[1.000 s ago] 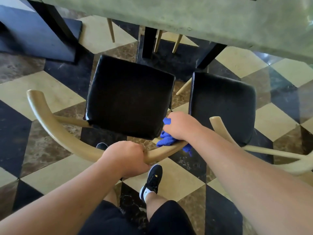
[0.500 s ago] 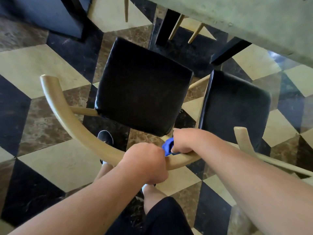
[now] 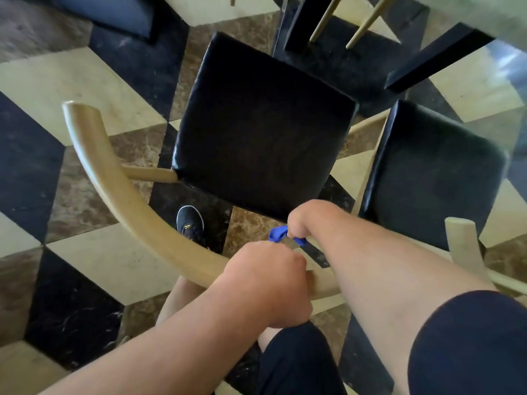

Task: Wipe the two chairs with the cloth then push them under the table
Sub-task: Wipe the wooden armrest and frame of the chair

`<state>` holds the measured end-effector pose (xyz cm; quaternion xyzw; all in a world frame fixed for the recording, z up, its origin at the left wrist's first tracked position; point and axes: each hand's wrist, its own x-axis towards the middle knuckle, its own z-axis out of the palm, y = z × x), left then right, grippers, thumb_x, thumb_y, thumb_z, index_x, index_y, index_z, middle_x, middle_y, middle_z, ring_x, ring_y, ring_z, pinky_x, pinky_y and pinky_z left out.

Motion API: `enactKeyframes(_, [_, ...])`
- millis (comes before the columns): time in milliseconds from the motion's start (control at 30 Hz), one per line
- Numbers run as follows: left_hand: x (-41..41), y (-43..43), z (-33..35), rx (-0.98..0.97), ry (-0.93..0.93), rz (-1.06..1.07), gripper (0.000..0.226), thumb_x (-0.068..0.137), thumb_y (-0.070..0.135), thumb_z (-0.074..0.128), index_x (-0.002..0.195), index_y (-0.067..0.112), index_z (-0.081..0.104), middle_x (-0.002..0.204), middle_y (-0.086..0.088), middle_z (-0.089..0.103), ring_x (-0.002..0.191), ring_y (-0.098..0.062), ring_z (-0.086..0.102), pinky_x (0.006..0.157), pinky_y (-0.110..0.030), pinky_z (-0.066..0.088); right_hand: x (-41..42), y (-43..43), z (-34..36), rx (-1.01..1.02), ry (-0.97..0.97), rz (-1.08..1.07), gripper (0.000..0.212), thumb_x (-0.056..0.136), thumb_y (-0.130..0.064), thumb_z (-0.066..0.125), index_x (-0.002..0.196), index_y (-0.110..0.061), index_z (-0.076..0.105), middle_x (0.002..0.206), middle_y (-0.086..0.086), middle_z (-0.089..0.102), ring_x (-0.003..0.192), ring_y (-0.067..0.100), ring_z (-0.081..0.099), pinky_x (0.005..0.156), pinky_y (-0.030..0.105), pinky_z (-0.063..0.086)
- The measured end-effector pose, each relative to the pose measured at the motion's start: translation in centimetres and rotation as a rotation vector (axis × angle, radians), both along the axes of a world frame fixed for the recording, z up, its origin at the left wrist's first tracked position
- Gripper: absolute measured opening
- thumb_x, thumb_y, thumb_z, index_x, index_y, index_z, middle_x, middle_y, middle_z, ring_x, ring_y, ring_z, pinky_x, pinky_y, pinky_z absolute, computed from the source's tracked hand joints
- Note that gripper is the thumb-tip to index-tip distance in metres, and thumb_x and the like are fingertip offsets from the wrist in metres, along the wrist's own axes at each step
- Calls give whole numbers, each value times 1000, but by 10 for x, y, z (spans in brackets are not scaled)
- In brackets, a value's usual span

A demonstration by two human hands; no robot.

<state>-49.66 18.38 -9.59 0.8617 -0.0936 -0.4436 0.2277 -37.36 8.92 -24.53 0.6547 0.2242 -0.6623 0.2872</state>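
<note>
The floor [image 3: 108, 260] has cream, black and brown tiles. A black shoe [image 3: 189, 223] stands on it near the middle. A dark block [image 3: 114, 12] sits far left.

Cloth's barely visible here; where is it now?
Head view, lower centre: the blue cloth is bunched in the right hand, by the near edge of the left chair's black seat, just beyond the left hand gripping the backrest.
</note>
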Motion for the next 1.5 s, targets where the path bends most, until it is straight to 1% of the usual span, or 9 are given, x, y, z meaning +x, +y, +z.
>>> enactKeyframes(267, [-1, -7, 2, 90, -11, 16, 28, 69, 52, 52, 88, 34, 62, 79, 10, 61, 72, -14, 57, 69, -37, 55, 21, -11, 58, -136, 134, -305, 36, 104, -31, 52, 87, -8, 74, 69, 8, 74, 56, 23, 68, 71, 34, 50])
enactKeyframes(433, [1, -10, 2, 195, -28, 12, 46, 60, 68, 46, 88, 36, 63, 77, 12, 61, 71, -10, 56, 61, -33, 45, 23, -35, 144, 82, 140, -503, 36, 101, -22, 54, 72, -13, 75, 61, 1, 72, 44, 14, 65, 46, 21, 49])
enactKeyframes(500, [3, -11, 6, 229, -5, 9, 47, 57, 70, 49, 88, 39, 63, 78, 13, 62, 71, -8, 56, 60, -32, 43, 26, -53, 180, 227, 11, -581, 42, 91, -28, 60, 53, -17, 74, 58, 1, 70, 42, 17, 63, 40, 18, 43])
enactKeyframes(633, [5, -14, 11, 278, -21, 19, 46, 54, 73, 52, 89, 45, 62, 77, 15, 60, 72, -10, 57, 62, -30, 44, 33, -110, 231, 680, -335, -837, 28, 88, -34, 58, 63, -20, 59, 71, -2, 62, 71, 21, 58, 57, 32, 40])
enactKeyframes(800, [6, -19, 16, 327, 19, 53, 38, 57, 74, 57, 84, 48, 64, 80, 20, 66, 73, -1, 59, 61, -26, 47, 9, -216, 266, 1098, -1049, -1022, 26, 82, -37, 53, 62, -22, 48, 69, -11, 56, 61, 8, 54, 49, 23, 32])
enactKeyframes(900, [7, -18, 16, 347, 24, 60, 42, 52, 76, 55, 86, 54, 65, 72, 20, 66, 68, -1, 61, 56, -26, 44, -11, -253, 252, 1058, -1214, -903, 39, 94, -42, 53, 59, -25, 45, 85, -9, 54, 79, 20, 52, 66, 32, 37])
enactKeyframes(1033, [8, -15, 18, 342, 21, 25, 36, 55, 76, 55, 90, 68, 57, 69, 21, 66, 65, 0, 62, 55, -25, 42, -38, -265, 205, 828, -1002, -845, 42, 106, -41, 57, 84, -14, 80, 128, -2, 59, 102, 28, 60, 83, 39, 50])
enactKeyframes(1267, [10, -21, 16, 396, 94, -12, 35, 63, 68, 60, 89, 44, 63, 82, 17, 67, 75, -3, 63, 66, -27, 52, -45, -248, 185, 889, -1312, -845, 34, 86, -20, 83, 75, -11, 53, 91, 7, 52, 75, 31, 55, 63, 41, 49])
enactKeyframes(1500, [26, -79, 23, 223, -72, 67, 64, 79, 64, 72, 131, 39, 46, 93, 14, 59, 76, -7, 61, 60, -30, 51, -27, -248, 190, 712, -1103, -953, 69, 96, -37, 73, 155, -18, 41, 136, 8, 56, 122, 30, 57, 94, 44, 51])
